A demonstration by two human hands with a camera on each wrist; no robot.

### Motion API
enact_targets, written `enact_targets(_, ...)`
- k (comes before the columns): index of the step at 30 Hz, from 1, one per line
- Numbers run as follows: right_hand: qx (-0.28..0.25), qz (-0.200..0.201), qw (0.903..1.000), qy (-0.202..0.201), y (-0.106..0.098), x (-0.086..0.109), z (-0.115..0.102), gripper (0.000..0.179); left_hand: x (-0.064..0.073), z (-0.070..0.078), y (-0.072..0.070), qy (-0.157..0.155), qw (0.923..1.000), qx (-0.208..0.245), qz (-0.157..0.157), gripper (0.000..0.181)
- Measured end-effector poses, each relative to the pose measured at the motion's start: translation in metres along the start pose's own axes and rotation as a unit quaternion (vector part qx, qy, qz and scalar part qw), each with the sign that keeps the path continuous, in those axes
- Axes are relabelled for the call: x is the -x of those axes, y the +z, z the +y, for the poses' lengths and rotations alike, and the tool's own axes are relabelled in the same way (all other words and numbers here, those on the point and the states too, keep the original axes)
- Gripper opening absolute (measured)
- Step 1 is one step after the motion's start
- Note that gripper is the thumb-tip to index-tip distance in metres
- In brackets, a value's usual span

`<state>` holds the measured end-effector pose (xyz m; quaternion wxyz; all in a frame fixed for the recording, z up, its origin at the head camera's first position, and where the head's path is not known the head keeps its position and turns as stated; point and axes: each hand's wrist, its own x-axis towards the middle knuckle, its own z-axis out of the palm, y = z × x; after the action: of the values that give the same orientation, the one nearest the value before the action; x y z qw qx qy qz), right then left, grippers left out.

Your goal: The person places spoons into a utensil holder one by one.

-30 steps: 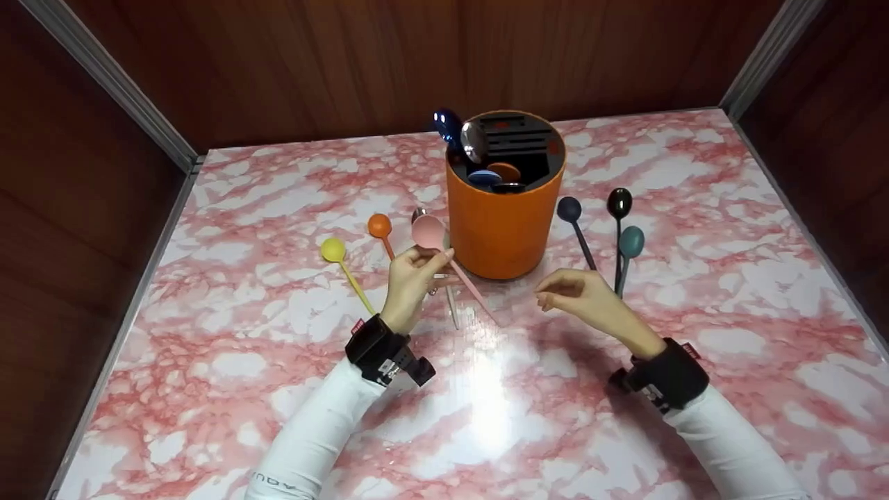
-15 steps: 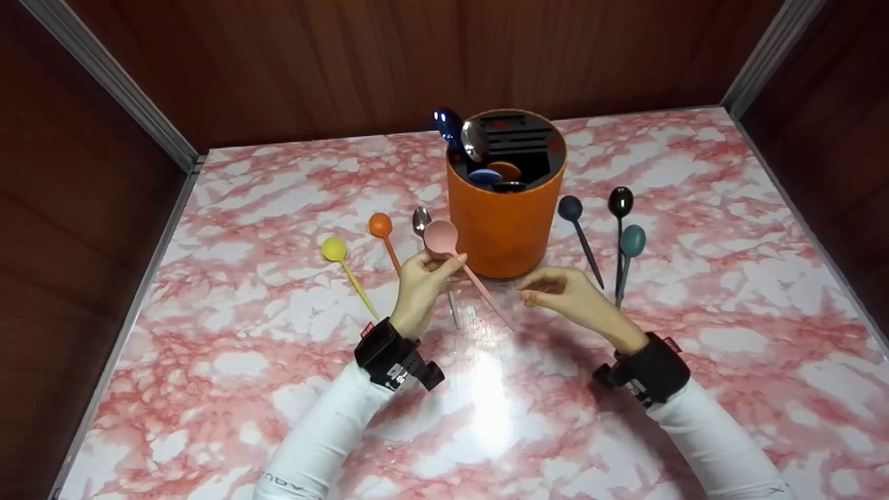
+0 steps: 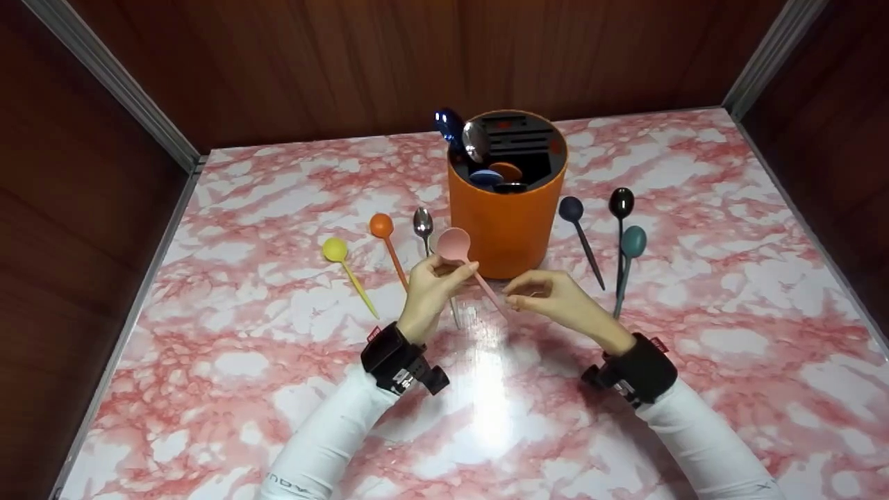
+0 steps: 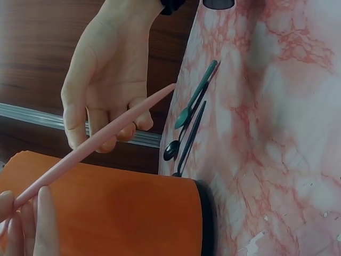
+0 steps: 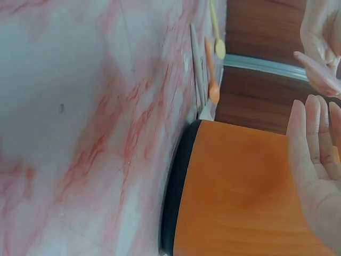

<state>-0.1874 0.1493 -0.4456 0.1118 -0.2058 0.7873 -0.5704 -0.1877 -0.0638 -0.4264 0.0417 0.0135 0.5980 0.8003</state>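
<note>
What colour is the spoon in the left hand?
Pale pink; the spoon shows best in the head view.

Head view: high up, facing forward and down; widest, takes in left hand point(image 3: 430, 292), right hand point(image 3: 559, 298), table point(image 3: 208, 361), orange holder point(image 3: 503, 229). Left wrist view: close in, turned sideways, tabletop at picture right, faces right hand. Right wrist view: close, sideways, tabletop at picture left, faces left hand. Both wrist views share holder, pink spoon point(image 3: 453, 244).

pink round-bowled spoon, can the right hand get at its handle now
Likely yes: the right hand is close to the free end of the handle, holds nothing, and nothing seems to block it; the left hand pinches the pink round-bowled spoon nearer its bowl.
</note>
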Motion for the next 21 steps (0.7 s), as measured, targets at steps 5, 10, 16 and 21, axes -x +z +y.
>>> enact_targets(5, -0.002, -0.015, 0.9998, -0.011, 0.0033, -0.0019, -0.0001, 0.018, 0.0019, -0.0005, 0.0013, 0.017, 0.9985, -0.052, -0.003, 0.016)
enact_targets(10, -0.006, -0.025, 0.9996, -0.008, 0.0052, -0.0019, 0.0038, 0.017, 0.0031, -0.0008, 0.0023, 0.022, 0.9976, -0.063, -0.021, 0.022)
enact_targets(16, -0.011, -0.037, 0.9992, -0.003, 0.0073, -0.0014, 0.0040, 0.017, 0.0050, -0.0012, 0.0029, 0.031, 0.9955, -0.074, -0.051, 0.027)
enact_targets(21, -0.012, -0.051, 0.9985, -0.014, 0.0086, -0.0017, 0.0043, 0.016, 0.0067, -0.0003, 0.0042, 0.029, 0.9943, -0.080, -0.065, 0.028)
